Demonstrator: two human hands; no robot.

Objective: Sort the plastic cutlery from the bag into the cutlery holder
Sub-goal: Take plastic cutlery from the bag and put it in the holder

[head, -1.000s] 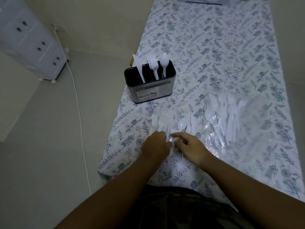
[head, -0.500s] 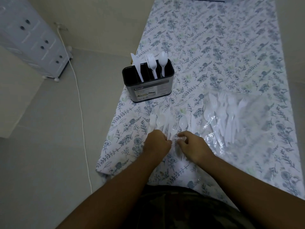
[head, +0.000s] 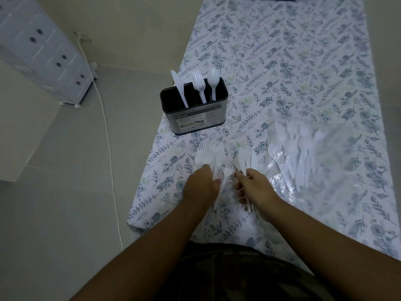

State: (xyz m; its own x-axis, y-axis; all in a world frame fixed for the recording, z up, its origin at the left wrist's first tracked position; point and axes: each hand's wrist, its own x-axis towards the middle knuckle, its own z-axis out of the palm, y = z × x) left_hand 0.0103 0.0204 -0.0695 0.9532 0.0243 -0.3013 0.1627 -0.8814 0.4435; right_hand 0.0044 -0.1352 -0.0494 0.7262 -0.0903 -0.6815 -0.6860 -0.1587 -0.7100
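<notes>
— Head view, counting the holder first?

— Standing upright near the left edge of the bench: one dark cutlery holder. Holding one knife in one slot, a small bunch of forks in the next (exact number too overlapped to tell), and one spoon in the rightmost slot. Leftmost slot looking dark, contents not readable.

— And the bag?

— Lying flat on the right side of the bench: one clear plastic bag, holding a heap of white cutlery, forks and spoons showing through, too many and too blurred for counting.

— Anything loose?

— Lying between holder and bag, just ahead of both hands: a loose pile of white cutlery. Picking out at least two forks and two or three spoon bowls; total unclear.

— Hands?

— Two, both down on that pile. Left hand resting knuckles up, fingers curled over the handles, seemingly gripping some pieces. Right hand pinching a few handles, fingers narrow and curled, white handle ends poking out below the palm.

— Elsewhere?

— Standing on the floor at far left: one white drawer unit, with one white cable trailing across the floor.
</notes>
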